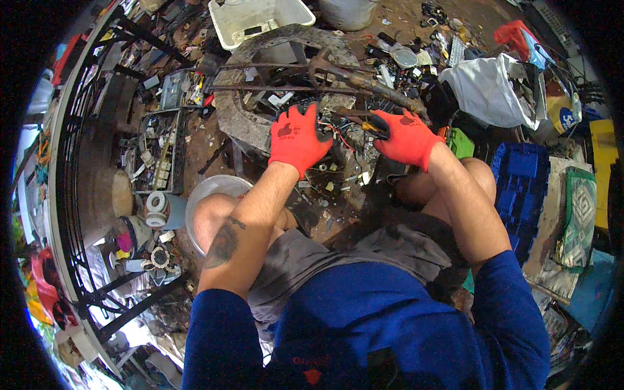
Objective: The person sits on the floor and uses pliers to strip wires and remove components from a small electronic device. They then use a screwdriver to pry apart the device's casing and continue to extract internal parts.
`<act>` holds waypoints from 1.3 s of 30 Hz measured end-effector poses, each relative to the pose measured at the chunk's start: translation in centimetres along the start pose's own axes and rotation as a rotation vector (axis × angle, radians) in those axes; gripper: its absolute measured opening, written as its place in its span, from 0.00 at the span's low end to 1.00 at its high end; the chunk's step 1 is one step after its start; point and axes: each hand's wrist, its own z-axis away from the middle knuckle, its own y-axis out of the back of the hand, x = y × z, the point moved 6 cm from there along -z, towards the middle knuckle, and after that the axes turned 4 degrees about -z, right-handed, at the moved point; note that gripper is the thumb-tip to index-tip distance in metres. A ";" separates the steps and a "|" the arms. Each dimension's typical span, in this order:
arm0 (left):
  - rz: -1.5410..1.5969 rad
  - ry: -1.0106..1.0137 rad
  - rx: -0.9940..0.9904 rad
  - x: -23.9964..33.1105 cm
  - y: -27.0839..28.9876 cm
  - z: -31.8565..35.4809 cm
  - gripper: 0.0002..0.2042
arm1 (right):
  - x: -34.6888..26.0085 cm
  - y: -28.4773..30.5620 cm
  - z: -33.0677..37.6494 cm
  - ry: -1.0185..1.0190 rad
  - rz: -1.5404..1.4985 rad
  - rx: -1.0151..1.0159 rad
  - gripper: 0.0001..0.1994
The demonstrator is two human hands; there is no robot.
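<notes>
My left hand [298, 138], in a red glove with dark fingertips, curls its fingers down at the near edge of a grey stone ring [233, 107]. What it grips is hidden under the fingers. Thin red and white wires [344, 140] trail beside its thumb. My right hand [408, 138], in a matching red glove, is closed around a small hand tool with a yellow-orange part [370, 126]. The tool's dark end points left toward the wires; its exact kind is unclear. Small scraps and electronic parts lie beneath and between both hands.
A rusty metal bar frame [273, 89] lies across the ring. At the back stands a white tub [224, 25]; a white sack [491, 88] is at right, above a blue plastic crate [519, 188]. Left are a parts tray [175, 149] and a black metal rack [62, 195].
</notes>
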 end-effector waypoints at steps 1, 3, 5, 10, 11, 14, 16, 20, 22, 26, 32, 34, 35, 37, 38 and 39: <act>-0.005 0.001 0.000 0.1 0.1 0.0 0.35 | 0.2 -0.1 0.0 -0.004 -0.018 -0.017 0.28; -0.011 0.000 -0.003 0.3 0.1 -0.1 0.35 | 0.8 -0.4 -0.2 -0.011 -0.053 -0.052 0.29; -0.016 -0.001 -0.010 0.3 0.2 -0.1 0.35 | 0.8 -0.6 -0.1 0.019 -0.004 -0.004 0.28; -0.019 -0.006 -0.022 0.4 0.4 0.0 0.38 | -0.1 -0.6 -0.6 0.038 -0.008 -0.016 0.28; -0.014 -0.003 -0.031 0.4 0.5 0.0 0.38 | -0.2 -0.5 -0.6 0.034 -0.001 -0.014 0.29; -0.024 -0.017 -0.006 0.4 0.4 0.0 0.38 | -0.7 -0.2 -0.7 0.020 0.017 -0.034 0.29; -0.030 -0.005 -0.010 0.3 0.3 0.0 0.36 | -0.9 -0.1 -0.7 0.016 0.027 -0.041 0.29; -0.026 -0.029 -0.015 0.5 0.4 0.0 0.38 | -0.9 -0.3 -0.8 -0.006 0.073 -0.091 0.31; -0.024 -0.038 -0.006 0.6 0.5 0.0 0.38 | -1.2 -0.2 -0.9 -0.028 0.117 -0.113 0.32; 0.003 -0.004 -0.042 0.2 0.2 -0.2 0.38 | -1.8 -0.4 -0.9 -0.047 0.169 -0.065 0.34; 0.009 -0.019 -0.003 0.0 0.1 0.2 0.39 | -1.5 -0.5 -1.0 -0.068 0.141 0.129 0.38; -0.016 -0.038 -0.031 0.3 -0.1 0.0 0.40 | -0.9 -1.8 -1.4 -0.154 0.206 -0.087 0.38; -0.029 -0.049 -0.046 0.4 -0.1 0.0 0.40 | -0.7 -2.2 -1.5 -0.154 0.214 -0.097 0.38; -0.020 -0.045 -0.034 0.3 -0.2 -0.1 0.40 | -0.4 -2.9 -1.5 -0.152 0.231 -0.114 0.38; -0.015 -0.043 -0.026 0.2 -0.3 -0.1 0.41 | -0.4 -3.0 -1.6 -0.144 0.213 -0.113 0.38; -0.008 -0.045 -0.019 0.1 -0.4 0.0 0.41 | -0.3 -3.2 -1.6 -0.135 0.195 -0.112 0.38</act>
